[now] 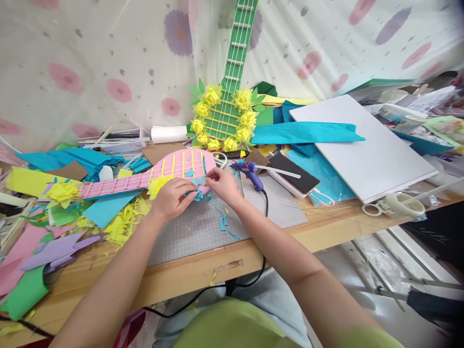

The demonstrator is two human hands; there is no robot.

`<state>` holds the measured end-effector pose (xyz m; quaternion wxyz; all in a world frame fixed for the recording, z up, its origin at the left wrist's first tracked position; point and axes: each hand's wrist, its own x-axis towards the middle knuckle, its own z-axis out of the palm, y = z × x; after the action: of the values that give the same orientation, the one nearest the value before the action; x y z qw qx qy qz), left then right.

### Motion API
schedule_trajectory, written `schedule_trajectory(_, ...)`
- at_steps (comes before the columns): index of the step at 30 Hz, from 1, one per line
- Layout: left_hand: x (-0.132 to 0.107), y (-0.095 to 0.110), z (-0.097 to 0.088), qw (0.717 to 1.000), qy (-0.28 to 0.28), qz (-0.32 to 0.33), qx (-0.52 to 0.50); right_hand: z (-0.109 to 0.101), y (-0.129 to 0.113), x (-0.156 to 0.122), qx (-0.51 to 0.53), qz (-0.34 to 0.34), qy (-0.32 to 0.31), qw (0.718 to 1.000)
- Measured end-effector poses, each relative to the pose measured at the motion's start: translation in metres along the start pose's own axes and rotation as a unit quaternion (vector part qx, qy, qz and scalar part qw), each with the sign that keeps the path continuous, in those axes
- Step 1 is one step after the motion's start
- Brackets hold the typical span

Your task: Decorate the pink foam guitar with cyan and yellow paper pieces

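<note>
A pink paper guitar [152, 176] lies on a grey cutting mat [203, 222] on the wooden table [326, 227]. My left hand [173, 198] rests curled at the guitar's lower edge, pressing teal fringed paper [194, 193] against it. Just to its right, my right hand [221, 186] pinches the same teal paper. A yellow paper tuft [157, 184] sits just left of my left hand.
A blue glue gun [250, 171] with a glue stick lies right of my hands, its cord running off the table edge. A green guitar with yellow flowers [226, 116] leans at the back. A white board [366, 145], phone [297, 176], scissors and tape [395, 207] sit right. Paper scraps [54, 227] cover the left.
</note>
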<state>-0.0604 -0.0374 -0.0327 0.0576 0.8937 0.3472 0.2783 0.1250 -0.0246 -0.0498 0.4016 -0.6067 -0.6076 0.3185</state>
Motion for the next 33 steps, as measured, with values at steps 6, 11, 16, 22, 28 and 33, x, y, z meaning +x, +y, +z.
schedule_trajectory(6, -0.011, -0.001, 0.014, 0.997, 0.074, 0.013, 0.027, 0.004, -0.002, -0.007, -0.013, 0.014, 0.010, 1.000)
schedule_trajectory(11, -0.015, 0.002, 0.017, 0.992, 0.111, 0.033, 0.048, 0.005, -0.003, -0.012, -0.015, 0.020, 0.003, 1.000)
schedule_trajectory(16, -0.017, 0.001, 0.020, 0.990, 0.123, 0.027, 0.062, 0.009, -0.004, -0.014, -0.017, 0.031, -0.003, 0.999)
schedule_trajectory(22, -0.019, 0.002, 0.021, 0.988, 0.135, 0.026, 0.065, 0.015, -0.003, -0.012, -0.009, 0.029, -0.010, 0.999)
schedule_trajectory(28, -0.019, 0.003, 0.021, 0.985, 0.150, 0.037, 0.071, 0.017, 0.000, -0.011, 0.018, 0.029, -0.031, 0.999)
schedule_trajectory(33, -0.018, 0.006, 0.021, 0.983, 0.160, 0.042, 0.073, 0.017, 0.000, -0.010, 0.028, 0.031, -0.041, 0.998)
